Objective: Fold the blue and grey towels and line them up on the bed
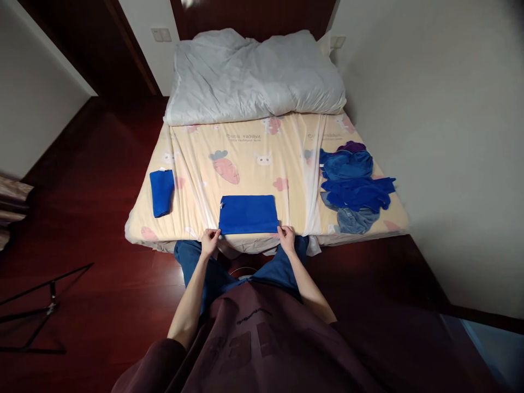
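Observation:
A blue towel [249,214], folded into a flat rectangle, lies at the front edge of the bed with a small white tag at its left side. My left hand [210,242] pinches its near left corner. At the near right corner, the fingers of my right hand [286,238] are closed on the cloth. To the left lies a smaller folded blue cloth [162,192], also with a white tag. On the right side of the bed is a loose heap of crumpled blue cloths [356,191], with a grey-blue piece and a purple piece among them.
The bed [192,180] has a yellow sheet printed with carrots and rabbits. A bunched grey-white quilt [257,82] covers its head end. Black metal stand legs [51,305] rest on the dark red floor [110,262] at left. A wall [429,136] rises along the right.

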Demonstrator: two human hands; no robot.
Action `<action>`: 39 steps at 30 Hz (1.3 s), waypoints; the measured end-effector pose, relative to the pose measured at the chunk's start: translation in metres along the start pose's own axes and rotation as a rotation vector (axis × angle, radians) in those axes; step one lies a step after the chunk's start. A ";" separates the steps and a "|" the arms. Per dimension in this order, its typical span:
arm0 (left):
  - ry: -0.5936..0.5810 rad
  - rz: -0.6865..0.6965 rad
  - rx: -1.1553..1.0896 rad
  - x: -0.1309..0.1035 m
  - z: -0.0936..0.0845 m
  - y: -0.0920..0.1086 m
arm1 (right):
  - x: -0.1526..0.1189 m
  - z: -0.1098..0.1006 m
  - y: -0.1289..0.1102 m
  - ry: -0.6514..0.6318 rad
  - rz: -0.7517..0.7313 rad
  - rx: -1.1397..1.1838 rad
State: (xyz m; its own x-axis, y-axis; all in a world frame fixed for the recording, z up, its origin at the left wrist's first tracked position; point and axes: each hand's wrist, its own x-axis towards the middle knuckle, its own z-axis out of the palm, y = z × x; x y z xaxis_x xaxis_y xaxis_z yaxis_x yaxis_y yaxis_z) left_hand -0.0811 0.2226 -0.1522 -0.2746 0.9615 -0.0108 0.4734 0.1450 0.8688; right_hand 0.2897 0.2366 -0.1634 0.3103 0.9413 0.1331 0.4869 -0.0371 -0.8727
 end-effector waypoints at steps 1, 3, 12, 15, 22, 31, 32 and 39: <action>0.015 0.008 0.023 -0.002 0.000 0.003 | -0.001 0.000 -0.001 0.022 0.019 0.007; 0.062 0.062 0.090 -0.010 -0.001 0.011 | -0.005 -0.001 -0.004 0.073 0.026 0.011; -0.262 0.455 0.359 -0.027 0.002 0.042 | -0.027 -0.011 -0.034 -0.173 -0.347 -0.189; -0.279 0.448 0.388 -0.016 0.009 0.039 | -0.020 -0.002 -0.032 -0.256 -0.387 -0.230; -0.266 0.442 0.484 -0.002 0.018 0.036 | -0.007 0.014 -0.016 -0.244 -0.401 -0.302; -0.242 0.400 0.500 0.009 0.017 0.037 | 0.010 0.013 -0.018 -0.230 -0.336 -0.348; -0.241 0.397 0.495 0.007 0.016 0.037 | 0.010 0.011 -0.019 -0.237 -0.337 -0.347; -0.252 0.399 0.484 -0.027 0.002 0.019 | -0.027 -0.015 -0.017 -0.284 -0.373 -0.387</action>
State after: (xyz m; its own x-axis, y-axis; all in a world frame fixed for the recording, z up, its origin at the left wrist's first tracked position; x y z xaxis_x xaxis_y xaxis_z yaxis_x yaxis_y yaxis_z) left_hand -0.0632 0.1997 -0.1360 0.1750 0.9796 0.0985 0.8356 -0.2007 0.5114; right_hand 0.2857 0.2064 -0.1452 -0.1422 0.9650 0.2205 0.7988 0.2434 -0.5502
